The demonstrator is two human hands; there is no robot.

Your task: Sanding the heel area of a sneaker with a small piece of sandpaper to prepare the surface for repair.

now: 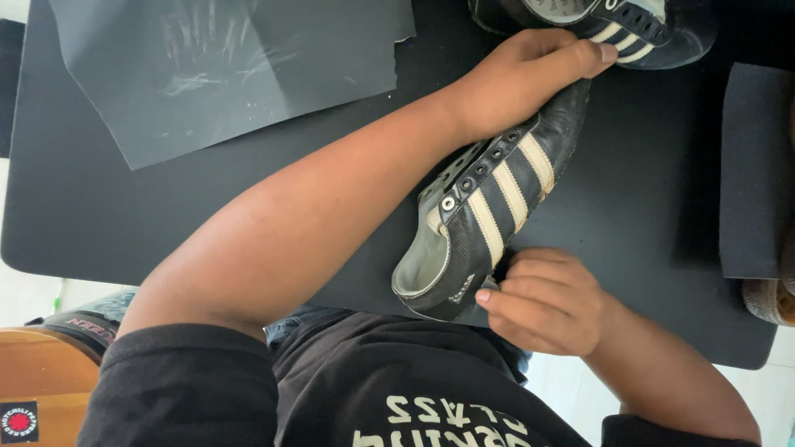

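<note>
The toe of the black shoe is covered by the left hand, so its tip cannot be seen. The sole side near the heel is hidden behind the right hand. A second shoe at the far edge of the table is cut off by the top border. At the right edge, a brown object under a dark sheet is cropped and cannot be identified.

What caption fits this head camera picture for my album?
Left hand steadies the toe of a black striped shoe on a dark table, while the right hand touches its heel.
</note>
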